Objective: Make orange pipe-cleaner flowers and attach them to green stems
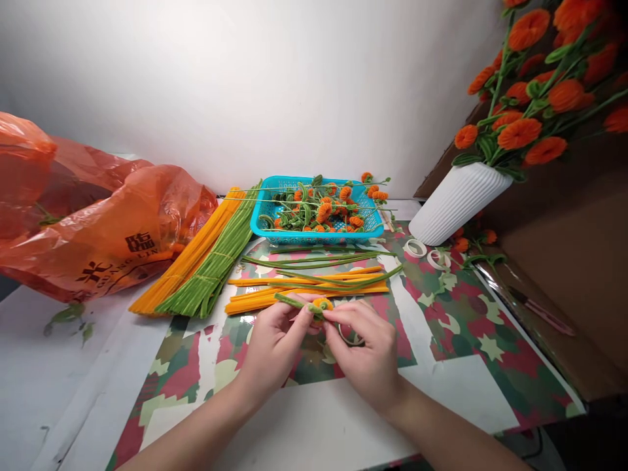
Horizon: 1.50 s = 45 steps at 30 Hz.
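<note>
Head view: in front of the blue basket (316, 239), my left hand (269, 343) is pinching a green stem (288, 300), my right hand (369, 347) a flower (324, 303), ideally without crushing it.

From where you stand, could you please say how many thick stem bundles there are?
2: the yellow bundle and the green bundle, side by side between the bag and the basket. The bag could hide more.

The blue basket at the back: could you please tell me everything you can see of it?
The basket is turquoise, rectangular with rounded corners, apparently plastic, with perforated sides and a smooth rim. It stands upright before the pale wall, filled with orange flowers and green stems, some reaching out past its rim.
</note>
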Available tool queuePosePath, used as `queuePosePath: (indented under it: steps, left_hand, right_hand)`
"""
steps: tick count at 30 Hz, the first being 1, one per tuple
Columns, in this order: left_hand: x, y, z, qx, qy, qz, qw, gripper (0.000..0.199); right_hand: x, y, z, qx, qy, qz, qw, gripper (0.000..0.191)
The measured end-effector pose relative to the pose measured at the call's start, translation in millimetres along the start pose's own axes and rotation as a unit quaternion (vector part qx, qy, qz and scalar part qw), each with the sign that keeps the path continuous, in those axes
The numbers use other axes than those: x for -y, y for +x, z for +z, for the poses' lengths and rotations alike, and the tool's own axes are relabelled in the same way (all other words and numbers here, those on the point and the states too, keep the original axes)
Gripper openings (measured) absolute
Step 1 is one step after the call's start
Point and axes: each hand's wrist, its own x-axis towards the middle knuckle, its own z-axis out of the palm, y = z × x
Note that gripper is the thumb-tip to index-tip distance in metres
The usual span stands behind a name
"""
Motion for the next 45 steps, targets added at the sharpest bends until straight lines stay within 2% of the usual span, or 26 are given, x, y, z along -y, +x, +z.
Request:
queuePosePath:
  steps: [7, 12, 13, 15, 16, 18, 21, 23, 24, 25, 26, 27, 28, 29, 31, 32, 33, 35, 37, 40, 45]
  left_hand:
    - [-3.1, 1.7, -0.5, -0.017, -0.025, 0.014, 0.999, 0.013]
    - [-3.0, 3.5, -2.4, -0.014, 0.004, 0.006, 1.000, 0.012]
    - [-2.0, 3.3, -2.4, -0.015, 0.021, 0.021, 0.999, 0.012]
    - [0.7, 2.2, -2.7, -0.031, 0.075, 0.076, 0.994, 0.009]
    - [2.1, 1.4, -3.2, -0.043, 0.112, 0.120, 0.986, 0.007]
    - [4.2, -0.5, -5.6, -0.061, 0.195, 0.239, 0.949, 0.005]
    - [3.8, -2.8, -11.0, -0.031, 0.291, 0.420, 0.859, 0.019]
    - [2.2, -3.6, -13.5, 0.003, 0.319, 0.481, 0.817, 0.026]
    - [1.7, -3.6, -13.8, 0.010, 0.322, 0.489, 0.811, 0.027]
    - [1.6, -3.5, -13.2, 0.005, 0.316, 0.480, 0.818, 0.027]
    - [1.8, -3.1, -12.0, -0.008, 0.301, 0.453, 0.839, 0.025]
    - [2.3, -2.7, -10.3, -0.027, 0.276, 0.410, 0.869, 0.021]
    - [2.9, -2.1, -8.2, -0.046, 0.245, 0.352, 0.902, 0.016]
    - [3.4, -1.4, -6.1, -0.061, 0.210, 0.289, 0.932, 0.011]
    - [3.4, -0.2, -2.5, -0.072, 0.144, 0.181, 0.970, 0.006]
    - [2.9, 0.3, -1.3, -0.072, 0.121, 0.143, 0.980, 0.007]
    - [2.0, 0.6, -0.7, -0.071, 0.104, 0.114, 0.985, 0.008]
    - [0.1, 0.8, -0.8, -0.075, 0.087, 0.074, 0.991, 0.011]
    - [-1.2, 0.2, -2.0, -0.083, 0.089, 0.054, 0.991, 0.013]
    - [-0.9, -1.5, -4.1, -0.092, 0.111, 0.078, 0.986, 0.011]
    - [1.1, -3.8, -5.2, -0.100, 0.181, 0.170, 0.964, 0.005]
  right_hand:
    - [0.3, -1.8, 0.8, -0.012, 0.004, 0.019, 1.000, 0.019]
    - [-1.3, -2.4, 3.4, -0.002, 0.026, 0.025, 0.999, 0.018]
    - [-0.9, -2.3, 4.0, 0.003, 0.040, 0.048, 0.998, 0.016]
    - [1.0, -1.3, 4.9, 0.013, 0.105, 0.144, 0.984, 0.013]
    - [2.4, -0.3, 4.9, 0.016, 0.156, 0.207, 0.966, 0.014]
    - [5.1, 3.2, 3.0, 0.021, 0.279, 0.327, 0.903, 0.024]
    - [6.1, 10.7, -4.1, 0.052, 0.443, 0.460, 0.767, 0.042]
    - [4.3, 15.0, -9.3, 0.108, 0.508, 0.536, 0.666, 0.048]
    - [3.2, 16.3, -11.2, 0.133, 0.523, 0.558, 0.630, 0.049]
    - [2.1, 16.9, -12.5, 0.149, 0.525, 0.569, 0.615, 0.049]
    - [1.3, 16.8, -13.2, 0.151, 0.517, 0.564, 0.626, 0.048]
    - [0.9, 16.1, -13.3, 0.140, 0.494, 0.544, 0.664, 0.044]
    - [0.9, 15.0, -13.1, 0.119, 0.452, 0.509, 0.723, 0.039]
    - [1.2, 13.7, -12.7, 0.094, 0.391, 0.457, 0.793, 0.033]
    - [1.8, 11.1, -12.3, 0.056, 0.229, 0.300, 0.924, 0.019]
    - [1.8, 10.0, -12.4, 0.045, 0.145, 0.210, 0.966, 0.013]
    - [1.5, 9.1, -12.5, 0.039, 0.070, 0.126, 0.989, 0.011]
    - [0.0, 7.7, -12.8, 0.037, -0.034, -0.003, 0.999, 0.011]
    - [-2.2, 6.5, -12.3, 0.039, -0.090, -0.064, 0.993, 0.013]
    - [-4.5, 5.0, -10.0, 0.032, -0.127, -0.089, 0.987, 0.012]
    - [-3.4, 3.2, -6.4, 0.029, -0.157, -0.103, 0.982, 0.017]
